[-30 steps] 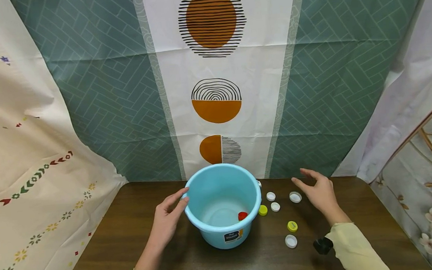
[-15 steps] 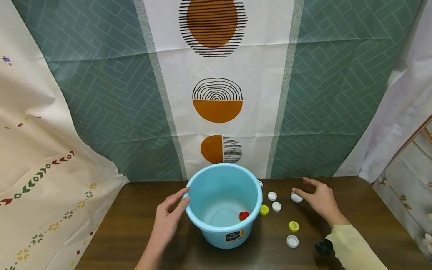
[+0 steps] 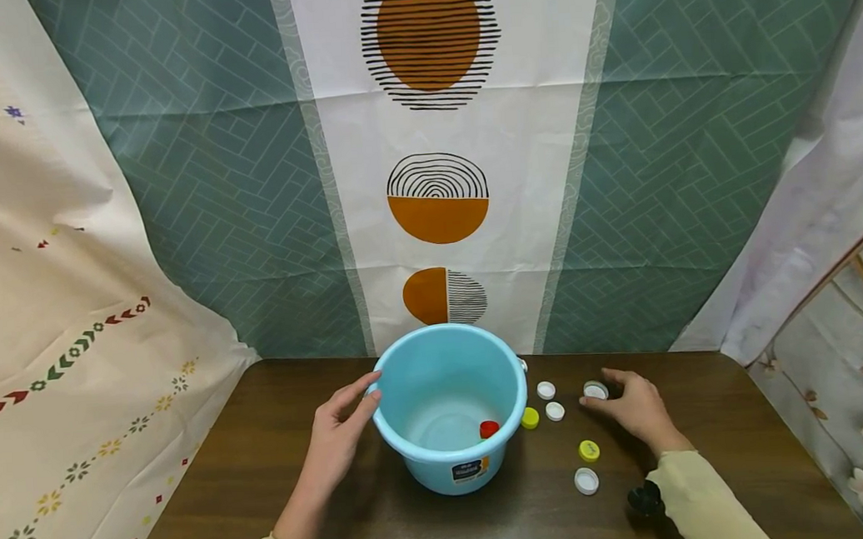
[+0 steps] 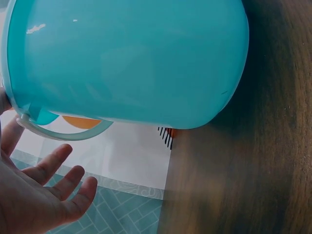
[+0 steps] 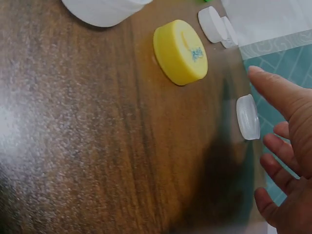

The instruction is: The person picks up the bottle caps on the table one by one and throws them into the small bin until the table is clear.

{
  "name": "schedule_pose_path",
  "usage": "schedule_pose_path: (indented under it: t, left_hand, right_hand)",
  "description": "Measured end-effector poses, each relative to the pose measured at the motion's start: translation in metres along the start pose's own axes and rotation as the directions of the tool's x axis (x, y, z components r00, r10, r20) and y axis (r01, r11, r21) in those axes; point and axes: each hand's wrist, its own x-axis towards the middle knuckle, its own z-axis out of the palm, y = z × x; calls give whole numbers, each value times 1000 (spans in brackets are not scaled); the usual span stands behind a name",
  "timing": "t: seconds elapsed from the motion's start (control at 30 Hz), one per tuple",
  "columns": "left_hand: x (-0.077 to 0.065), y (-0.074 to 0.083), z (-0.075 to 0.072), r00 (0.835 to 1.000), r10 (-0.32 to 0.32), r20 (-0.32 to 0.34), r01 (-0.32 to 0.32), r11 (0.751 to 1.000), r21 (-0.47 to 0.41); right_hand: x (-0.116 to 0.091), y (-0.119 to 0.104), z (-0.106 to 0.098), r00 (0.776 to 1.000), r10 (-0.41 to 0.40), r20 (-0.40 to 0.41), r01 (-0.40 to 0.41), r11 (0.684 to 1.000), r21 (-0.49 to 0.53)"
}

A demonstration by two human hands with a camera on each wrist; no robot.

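A light blue bucket (image 3: pixel 453 464) stands upright mid-table, its handle (image 4: pixel 73 134) hanging down in the left wrist view. My left hand (image 3: pixel 331 443) rests its thumb and forefinger on the bucket's left rim; the other fingers are spread free in the left wrist view. A red cap (image 3: pixel 489 428) lies inside the bucket. My right hand (image 3: pixel 637 410) has its thumb and forefinger spread either side of a white cap (image 3: pixel 595 390), lowest over the table. In the right wrist view the fingertips (image 5: pixel 256 72) are apart from that whitish cap (image 5: pixel 247 117).
Right of the bucket lie a yellow cap (image 3: pixel 530 418) and two small white caps (image 3: pixel 546 390). Nearer the front are another yellow cap (image 3: pixel 589 450) and a white cap (image 3: pixel 586 482). Printed cloth (image 3: pixel 599 308) hangs behind the dark wooden table (image 3: pixel 264 448).
My right hand has come down and slightly left, its thumb and forefinger now around the white cap. The left hand stays at the bucket's rim. The view has shifted slightly.
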Motion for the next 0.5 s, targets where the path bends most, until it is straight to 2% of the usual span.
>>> schedule_pose_path:
  t: [0.23, 0.5]
  left_hand:
    - [0, -2, 0, 1000, -7, -3, 7, 1000, 3]
    - [0, 0, 0, 1000, -5, 2, 5, 1000, 8]
  right_hand:
    - [1, 3, 6, 999, 29, 31, -27, 998, -62]
    - [4, 6, 12, 999, 38, 11, -37, 995, -96]
